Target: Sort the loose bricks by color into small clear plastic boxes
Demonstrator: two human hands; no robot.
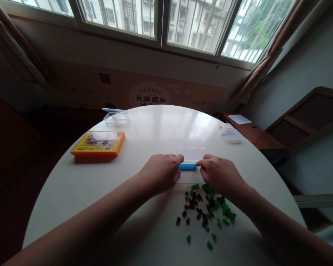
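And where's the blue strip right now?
The blue strip is just right of centre in the head view, between the left hand and right hand.

Orange box (98,143), left; white paper (240,119), right; barred windows (195,27)

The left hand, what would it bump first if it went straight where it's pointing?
Probably the blue strip, right by the left hand; I can't tell if they already touch.

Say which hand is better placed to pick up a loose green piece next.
Probably the right hand: most of the green pieces lie close by it. The left hand is farther from them, over at the left end of the blue strip.
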